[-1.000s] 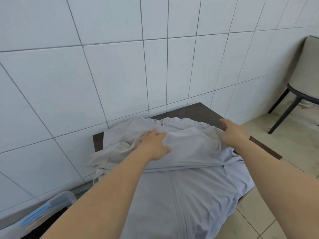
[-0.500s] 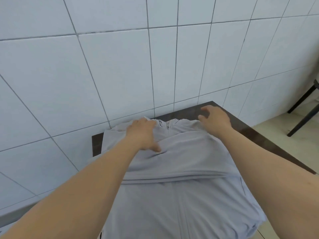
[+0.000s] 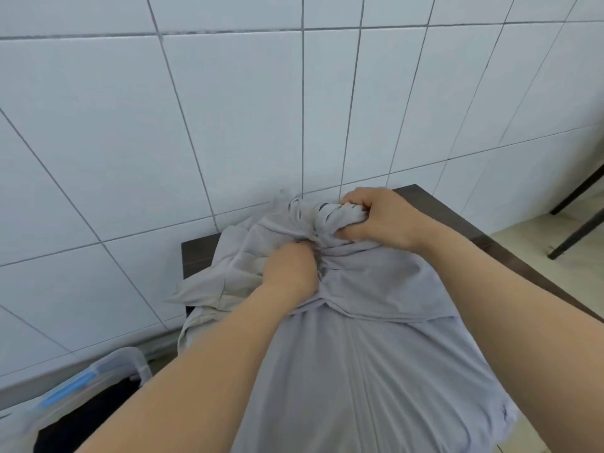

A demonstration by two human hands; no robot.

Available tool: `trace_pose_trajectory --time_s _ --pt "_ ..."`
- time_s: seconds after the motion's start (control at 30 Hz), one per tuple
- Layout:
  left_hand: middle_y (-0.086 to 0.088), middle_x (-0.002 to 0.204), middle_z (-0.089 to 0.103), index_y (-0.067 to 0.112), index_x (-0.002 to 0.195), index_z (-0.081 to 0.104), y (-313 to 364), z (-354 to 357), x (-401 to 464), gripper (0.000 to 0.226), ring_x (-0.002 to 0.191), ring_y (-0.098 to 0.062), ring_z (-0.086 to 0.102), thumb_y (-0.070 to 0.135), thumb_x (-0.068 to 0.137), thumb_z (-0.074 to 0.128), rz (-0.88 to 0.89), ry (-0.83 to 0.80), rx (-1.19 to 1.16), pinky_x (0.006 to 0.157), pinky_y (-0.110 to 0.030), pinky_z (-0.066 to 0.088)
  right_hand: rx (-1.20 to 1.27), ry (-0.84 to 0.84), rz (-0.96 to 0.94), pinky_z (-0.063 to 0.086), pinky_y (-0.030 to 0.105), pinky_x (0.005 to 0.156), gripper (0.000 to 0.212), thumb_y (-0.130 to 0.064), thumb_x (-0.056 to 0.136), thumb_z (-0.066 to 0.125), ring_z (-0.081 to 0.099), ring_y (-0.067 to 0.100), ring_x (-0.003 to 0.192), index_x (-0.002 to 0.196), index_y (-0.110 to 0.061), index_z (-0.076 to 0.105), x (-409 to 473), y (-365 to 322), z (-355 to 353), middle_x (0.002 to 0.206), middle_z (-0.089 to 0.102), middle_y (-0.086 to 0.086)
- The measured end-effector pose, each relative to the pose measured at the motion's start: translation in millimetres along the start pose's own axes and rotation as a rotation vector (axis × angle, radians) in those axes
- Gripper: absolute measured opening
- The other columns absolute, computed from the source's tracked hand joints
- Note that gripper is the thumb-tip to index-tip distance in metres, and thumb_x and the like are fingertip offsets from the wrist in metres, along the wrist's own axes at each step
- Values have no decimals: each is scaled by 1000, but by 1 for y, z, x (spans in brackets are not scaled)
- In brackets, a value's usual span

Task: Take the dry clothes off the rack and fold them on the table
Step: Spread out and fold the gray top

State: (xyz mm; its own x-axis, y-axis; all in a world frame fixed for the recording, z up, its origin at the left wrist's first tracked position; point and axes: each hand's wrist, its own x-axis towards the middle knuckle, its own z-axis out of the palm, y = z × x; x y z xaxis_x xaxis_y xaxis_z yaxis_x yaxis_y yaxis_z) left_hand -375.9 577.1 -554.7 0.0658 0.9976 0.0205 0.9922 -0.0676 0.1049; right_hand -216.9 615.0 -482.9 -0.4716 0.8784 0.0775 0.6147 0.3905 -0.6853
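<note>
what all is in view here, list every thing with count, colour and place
light grey fabric garment: one, pale grey, spread over the table, its far end bunched up near the wall
dark brown wooden table: one, dark brown, against the wall, mostly under the garment
white tiled wall: one, white with grey grout, behind the table
clear plastic storage bin with blue latch: one, clear with blue, lower left on the floor, something dark inside
black chair legs: two visible, black, right edge on the beige floor
left hand: one, gripping the bunched fabric at the middle
right hand: one, fingers curled round the gathered far end
</note>
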Motion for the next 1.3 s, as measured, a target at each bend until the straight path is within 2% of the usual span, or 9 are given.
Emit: trace_pose_trajectory --time_s 0.1,0.3,0.43,0.53,0.63,0.83,1.0,1.2,1.3 --pt "-15 118 63 3 110 62 -9 -7 -6 25 110 -29 57 12 97 43 -28 -109 -178 83 -29 41 1 -415 268 48 24 76 55 -62 82 58 65 17 76 88 -9 72 -21 -15 -10 79 71 1" --pt "-1 85 66 10 86 65 -32 -9 -40 9 81 -14 59 4 87 59 2 -217 -636 68 -12 42 -693 -108 296 47 33 77 48 -36 73 76 54 24 98 107 -12 52 -12 -9 29 106 53 6" --pt "-2 81 65 1 95 70 -36 -13 -50 12 70 -8 57 3 87 61 37 -211 -663 62 -1 38 -173 -187 305 37 38 108 85 -25 79 71 33 27 136 150 -16 27 1 -6 47 151 28 9" --pt "-5 86 69 4 90 71 -36 -16 -44 10 83 -18 62 10 87 64 48 -256 -617 74 -18 45 77 136 528 42 30 94 64 -18 87 60 46 28 127 144 -6 34 9 1 46 145 42 13" --pt "5 64 52 20 58 49 -35 -14 -33 31 72 -16 49 14 85 63 43 -285 -521 65 -23 38 -266 -38 677 43 34 96 63 -45 87 64 51 29 119 128 0 48 13 1 41 124 55 13" --pt "3 108 64 17 101 64 -34 -17 -15 21 104 -16 55 23 82 70 79 -364 -518 96 -25 42 -264 -135 726 40 26 54 27 -17 91 60 52 22 63 66 -7 55 34 15 29 70 57 8" --pt "-1 115 65 15 120 63 -29 -17 -4 43 107 -20 57 22 79 74 45 -437 -473 99 -34 46 -465 25 713 46 38 84 65 -46 72 80 50 31 113 112 -3 52 42 30 29 112 52 15" --pt "-5 115 65 15 118 64 -32 -18 10 48 109 -27 58 21 73 78 -34 -540 -461 99 -43 47 -470 -230 703 47 31 70 40 -38 77 78 59 27 83 68 -8 53 40 14 13 73 57 8" --pt "-9 111 66 13 113 64 -29 -20 13 37 106 -29 61 21 79 75 -48 -574 -520 100 -43 49 -611 32 576 42 29 65 24 -19 86 62 57 31 88 72 -4 50 43 11 2 90 60 11"
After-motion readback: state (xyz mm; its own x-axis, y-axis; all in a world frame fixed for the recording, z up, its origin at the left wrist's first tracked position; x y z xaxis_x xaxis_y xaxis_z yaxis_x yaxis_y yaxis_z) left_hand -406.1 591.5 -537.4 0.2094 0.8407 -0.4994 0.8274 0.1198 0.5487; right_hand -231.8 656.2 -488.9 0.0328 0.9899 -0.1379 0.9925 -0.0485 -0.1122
